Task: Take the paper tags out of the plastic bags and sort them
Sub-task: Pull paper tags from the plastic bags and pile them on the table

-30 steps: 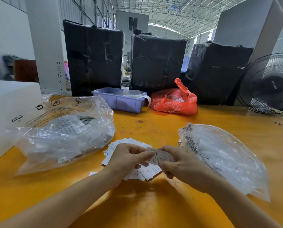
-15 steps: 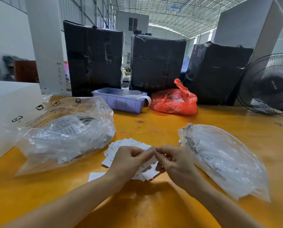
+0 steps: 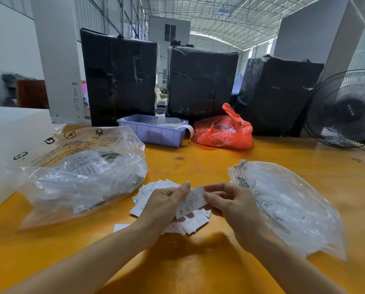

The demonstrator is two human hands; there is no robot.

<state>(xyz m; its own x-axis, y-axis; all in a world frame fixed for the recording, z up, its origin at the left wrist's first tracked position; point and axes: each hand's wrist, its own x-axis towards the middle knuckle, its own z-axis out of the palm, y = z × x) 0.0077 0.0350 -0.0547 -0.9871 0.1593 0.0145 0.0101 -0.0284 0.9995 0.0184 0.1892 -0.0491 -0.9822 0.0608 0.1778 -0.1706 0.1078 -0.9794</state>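
Pinching one XL paper tag [image 3: 191, 201] above the loose pile [image 3: 156, 189], left hand [image 3: 166, 205] and right hand [image 3: 230, 205] are sorting (both plastic bags [image 3: 82, 175] looking far from emptied).

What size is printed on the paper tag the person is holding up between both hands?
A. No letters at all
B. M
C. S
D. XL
D: the paper tag, pinched between the left hand and the right hand, shows the letters XL near its lower end.
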